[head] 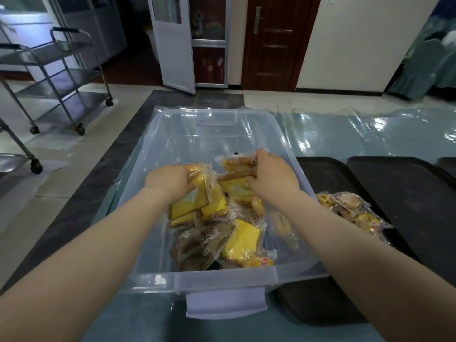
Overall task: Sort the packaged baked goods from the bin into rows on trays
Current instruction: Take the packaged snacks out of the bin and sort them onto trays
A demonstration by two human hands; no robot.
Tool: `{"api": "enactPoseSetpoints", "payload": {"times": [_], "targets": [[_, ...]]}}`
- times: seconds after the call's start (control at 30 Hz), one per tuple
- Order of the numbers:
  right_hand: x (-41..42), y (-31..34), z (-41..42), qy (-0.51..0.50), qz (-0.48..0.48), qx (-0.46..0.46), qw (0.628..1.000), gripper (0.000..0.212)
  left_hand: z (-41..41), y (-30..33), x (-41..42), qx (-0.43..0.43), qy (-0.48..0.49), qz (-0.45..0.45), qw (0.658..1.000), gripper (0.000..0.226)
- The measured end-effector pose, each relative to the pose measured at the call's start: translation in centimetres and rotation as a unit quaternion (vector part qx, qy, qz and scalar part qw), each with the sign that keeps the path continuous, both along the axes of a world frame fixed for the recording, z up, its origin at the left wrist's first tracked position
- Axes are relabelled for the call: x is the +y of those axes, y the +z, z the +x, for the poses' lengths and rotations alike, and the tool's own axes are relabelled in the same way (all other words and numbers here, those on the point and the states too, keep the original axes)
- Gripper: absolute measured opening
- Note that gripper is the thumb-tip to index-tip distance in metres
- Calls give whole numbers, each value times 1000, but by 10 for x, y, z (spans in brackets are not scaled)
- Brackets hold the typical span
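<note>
**Reaching into the bin: both hands on wrapped cakes**

Reaching forward, the left hand point(167, 180) curls its fingers round a clear-wrapped yellow cake slice point(197, 193), which stands tilted against the pile directly beside those fingers. The right hand point(271, 172) pinches a brown-crusted packaged cake point(238, 174) at its right end, thumb below and fingers over the top edge. Beneath and nearer the viewer than both sets of fingers lies a heap of packaged baked goods point(237, 235) inside the translucent bin point(222, 280). Right of the right hand's fingers, outside the bin wall, a small cluster of wrapped pastries point(355, 213) rests on a black tray point(333, 176); a second black tray point(404, 193) overlaps it farther right. The tabletop point(345, 134) carries a clear plastic sheet.
</note>
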State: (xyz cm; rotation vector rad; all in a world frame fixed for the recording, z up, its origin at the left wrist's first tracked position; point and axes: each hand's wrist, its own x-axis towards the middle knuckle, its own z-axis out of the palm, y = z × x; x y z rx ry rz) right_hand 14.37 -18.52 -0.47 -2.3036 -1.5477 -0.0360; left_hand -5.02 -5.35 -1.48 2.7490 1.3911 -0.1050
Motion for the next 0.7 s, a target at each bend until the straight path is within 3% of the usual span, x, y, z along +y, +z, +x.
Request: {"api": "enactPoseSetpoints", "payload": {"times": [0.13, 0.23, 0.3, 0.4, 0.47, 0.57, 0.63, 0.7], "targets": [[13, 8, 7, -14, -9, 19, 1000, 32, 15, 6, 11, -52, 70, 61, 994, 33], [30, 8, 15, -17, -7, 37, 999, 29, 26, 6, 26, -96, 61, 177, 978, 26], [44, 5, 17, -24, -4, 74, 997, 26, 31, -5, 29, -70, 18, 246, 966, 22], [65, 2, 22, -33, -13, 107, 994, 26, 44, -35, 21, -8, -32, 210, 977, 17], [79, 1, 27, -31, -30, 110, 993, 28, 53, -56, 16, 32, -36, 116, 992, 37], [96, -4, 31, -25, -74, 101, 992, 41, 59, -80, 5, 65, 11, -75, 995, 108], [103, -7, 32, -33, -97, 90, 991, 47, 61, -92, 1, 118, 8, -89, 989, 132], [107, -10, 35, -46, -102, 80, 991, 47, 62, -99, 2, 128, 1, -61, 990, 133]]}}
